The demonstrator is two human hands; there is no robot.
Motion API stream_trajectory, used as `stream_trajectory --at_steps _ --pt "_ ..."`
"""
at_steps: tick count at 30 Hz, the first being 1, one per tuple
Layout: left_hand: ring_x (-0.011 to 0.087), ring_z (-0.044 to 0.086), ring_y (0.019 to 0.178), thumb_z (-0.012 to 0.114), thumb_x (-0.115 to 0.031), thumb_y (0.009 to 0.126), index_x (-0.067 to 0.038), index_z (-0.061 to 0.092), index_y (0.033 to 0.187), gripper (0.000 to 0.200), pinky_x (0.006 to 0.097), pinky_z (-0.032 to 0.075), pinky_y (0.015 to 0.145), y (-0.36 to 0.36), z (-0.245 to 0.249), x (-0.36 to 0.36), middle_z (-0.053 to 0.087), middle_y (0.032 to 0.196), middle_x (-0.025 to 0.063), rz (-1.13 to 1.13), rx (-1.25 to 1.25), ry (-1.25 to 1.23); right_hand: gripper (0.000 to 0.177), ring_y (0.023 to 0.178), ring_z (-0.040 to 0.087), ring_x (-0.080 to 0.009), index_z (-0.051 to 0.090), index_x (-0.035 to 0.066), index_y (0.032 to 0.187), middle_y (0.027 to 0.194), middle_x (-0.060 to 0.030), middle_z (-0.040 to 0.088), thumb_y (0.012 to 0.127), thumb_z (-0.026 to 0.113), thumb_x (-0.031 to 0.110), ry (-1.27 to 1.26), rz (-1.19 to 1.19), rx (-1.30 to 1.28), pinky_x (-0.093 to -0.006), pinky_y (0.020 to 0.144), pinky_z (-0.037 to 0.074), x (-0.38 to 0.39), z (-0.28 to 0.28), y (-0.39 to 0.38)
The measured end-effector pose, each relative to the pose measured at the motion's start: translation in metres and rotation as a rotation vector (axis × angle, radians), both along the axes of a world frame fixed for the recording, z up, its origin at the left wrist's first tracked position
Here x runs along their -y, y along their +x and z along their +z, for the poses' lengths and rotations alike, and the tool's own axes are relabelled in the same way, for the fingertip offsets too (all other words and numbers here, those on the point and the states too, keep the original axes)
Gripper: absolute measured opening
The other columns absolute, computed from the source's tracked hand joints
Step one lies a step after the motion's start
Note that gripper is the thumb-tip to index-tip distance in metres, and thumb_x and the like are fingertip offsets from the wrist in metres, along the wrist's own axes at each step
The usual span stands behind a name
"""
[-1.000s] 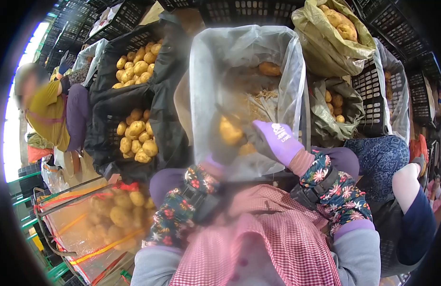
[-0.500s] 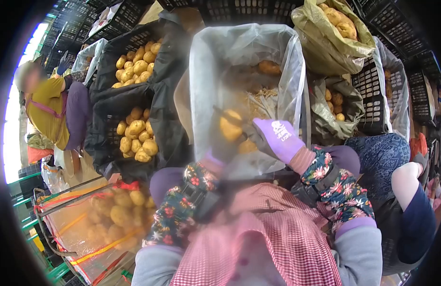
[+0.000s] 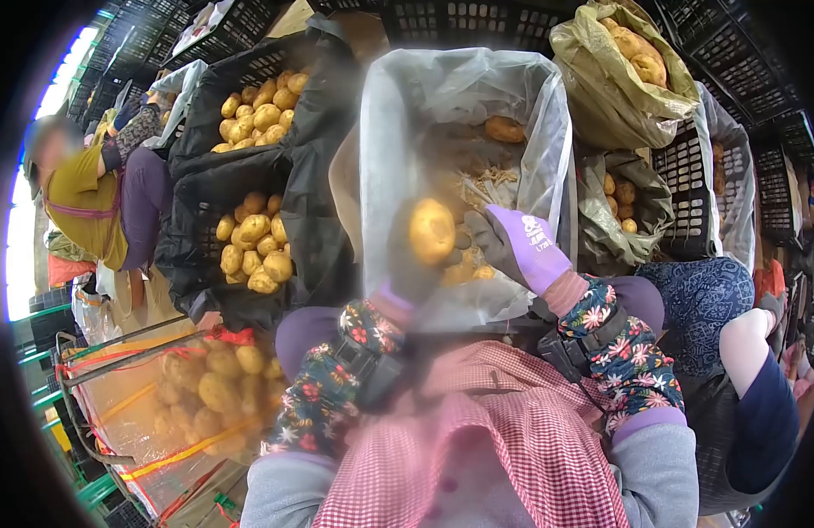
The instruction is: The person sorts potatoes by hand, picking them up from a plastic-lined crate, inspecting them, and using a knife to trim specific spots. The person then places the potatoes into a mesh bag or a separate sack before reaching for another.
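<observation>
My left hand (image 3: 410,271), in a dark glove and blurred, grips a yellow potato (image 3: 432,231) over the crate lined with clear plastic (image 3: 377,176). My right hand (image 3: 518,246), in a purple glove with dark fingers, reaches into the same crate with its fingers bent together. Right at its fingertips are more potatoes (image 3: 462,267), partly covered by the hand; I cannot tell what these fingers hold. Dry straw-like scraps (image 3: 490,185) and one brownish potato (image 3: 504,129) lie farther back in the crate.
Two black-lined crates (image 3: 288,189) of potatoes stand at left. A clear sack of potatoes (image 3: 218,392) sits at front left. On the right are an olive bag (image 3: 613,106) and a smaller potato bag (image 3: 649,194). People sit at left (image 3: 94,194) and right (image 3: 745,396).
The potato in my left hand has turned to show its broad face and come slightly nearer. My right hand has barely moved. The person at left has an arm reaching toward a crate.
</observation>
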State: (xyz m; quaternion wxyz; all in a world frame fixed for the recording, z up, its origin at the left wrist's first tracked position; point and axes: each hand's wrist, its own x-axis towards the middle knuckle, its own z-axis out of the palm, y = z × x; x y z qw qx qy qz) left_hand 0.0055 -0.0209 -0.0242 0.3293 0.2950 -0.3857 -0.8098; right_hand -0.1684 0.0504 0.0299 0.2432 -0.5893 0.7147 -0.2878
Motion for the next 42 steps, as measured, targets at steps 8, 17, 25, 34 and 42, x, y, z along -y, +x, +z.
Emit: stream_trajectory --at_steps 8,17,25,34,42 --pt "0.0239 0.057 0.113 0.056 0.0 0.092 -0.014 0.027 0.151 0.066 0.0376 0.048 0.095 0.002 -0.015 0.008 0.051 0.127 0.0102 -0.062 0.354 -0.757 0.046 0.06 0.055 -0.0323 0.059 0.002 0.092 0.067 -0.0153 0.055 0.089 0.064 0.047 0.178 -0.093 0.187 -0.04 0.059 0.047 0.003 0.013 0.003" --pt "0.0267 0.057 0.111 0.052 -0.019 0.085 -0.005 0.043 0.133 0.051 0.0461 0.034 0.108 -0.002 0.012 0.016 0.061 0.115 0.0181 -0.379 -0.124 -0.251 0.055 0.064 0.057 -0.0279 0.057 0.002 0.105 0.071 -0.0111 0.057 0.082 0.07 0.05 0.191 -0.114 0.213 -0.0399 0.062 0.048 0.003 0.006 -0.002" --pt "0.0315 0.06 0.102 0.051 -0.018 0.087 -0.002 0.05 0.101 0.021 0.0482 0.038 0.102 -0.016 0.039 0.005 0.065 0.109 0.0247 -0.268 -0.057 -0.025 0.041 0.079 0.064 -0.0373 0.054 0.005 0.095 0.081 -0.0154 0.064 0.083 0.071 0.04 0.123 -0.059 0.015 -0.0437 0.068 0.05 0.0 0.007 0.0" --pt "0.026 0.058 0.106 0.052 -0.014 0.088 -0.002 0.053 0.125 0.039 0.0467 0.043 0.095 -0.01 0.021 0.006 0.063 0.111 0.0104 -0.354 -0.223 -0.015 0.031 0.082 0.065 -0.0358 0.056 0.008 0.099 0.086 -0.0147 0.067 0.087 0.067 0.033 0.128 -0.006 -0.048 -0.0447 0.07 0.051 -0.001 -0.003 0.002" --pt "0.0234 0.064 0.098 0.056 -0.019 0.097 -0.002 0.059 0.115 0.025 0.0365 0.052 0.087 0.023 0.033 0.066 0.066 0.106 0.0116 0.172 0.479 -0.589 0.044 0.067 0.061 -0.0241 0.057 0.006 0.12 0.076 -0.0067 0.062 0.082 0.073 0.024 -0.183 -0.267 0.12 -0.0379 0.065 0.051 0.003 -0.032 -0.023"
